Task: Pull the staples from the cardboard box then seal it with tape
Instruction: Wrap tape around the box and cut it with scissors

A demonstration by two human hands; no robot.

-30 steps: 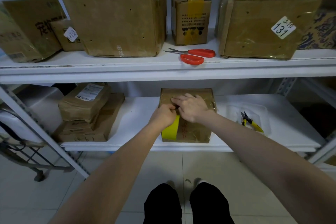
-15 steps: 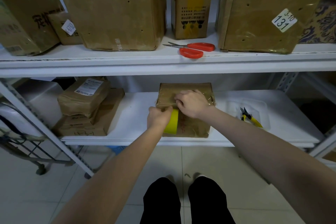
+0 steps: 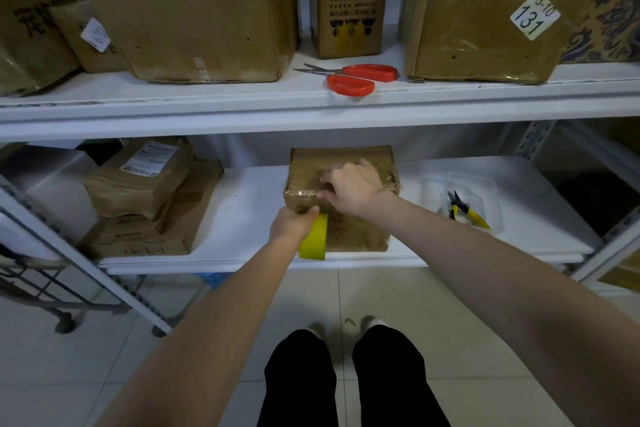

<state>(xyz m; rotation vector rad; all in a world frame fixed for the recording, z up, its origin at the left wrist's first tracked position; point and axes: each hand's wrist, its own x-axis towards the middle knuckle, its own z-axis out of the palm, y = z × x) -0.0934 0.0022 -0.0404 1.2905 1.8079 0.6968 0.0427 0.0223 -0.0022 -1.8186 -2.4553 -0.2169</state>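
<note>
Where the lower shelf [image 3: 249,211] meets its front lip, the cardboard box [image 3: 360,236] sits close to the edge, wrapped in glossy film, with red writing on its front face. A yellow tape roll [image 3: 313,239] stands against that face near the box's left corner, clenched in the left hand [image 3: 292,224], whose knuckles touch the top front edge. The right hand [image 3: 353,184] rests on the box top with fingers bent and the thumb at the front edge; whether it pinches anything cannot be told. Right of the box, yellow-handled pliers [image 3: 464,210] lie in a clear tray [image 3: 485,184]. Stacked parcels [image 3: 145,184] sit to the left. Red-handled scissors [image 3: 353,78] lie on the upper shelf [image 3: 242,111].
</note>
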